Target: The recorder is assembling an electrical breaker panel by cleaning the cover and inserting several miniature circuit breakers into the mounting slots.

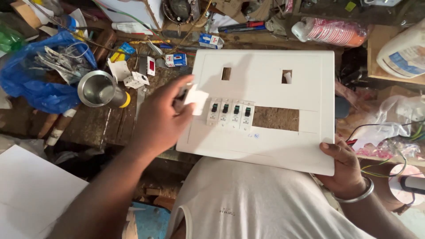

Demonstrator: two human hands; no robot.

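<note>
Head view: cluttered wooden workbench.

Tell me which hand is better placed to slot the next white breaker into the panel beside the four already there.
The left hand. It holds a white breaker in its fingers, right beside the row of four breakers. The right hand is gripping the white panel at its lower right corner.

A steel cup stands beside a blue plastic bag; perhaps a white jug far right.
</note>
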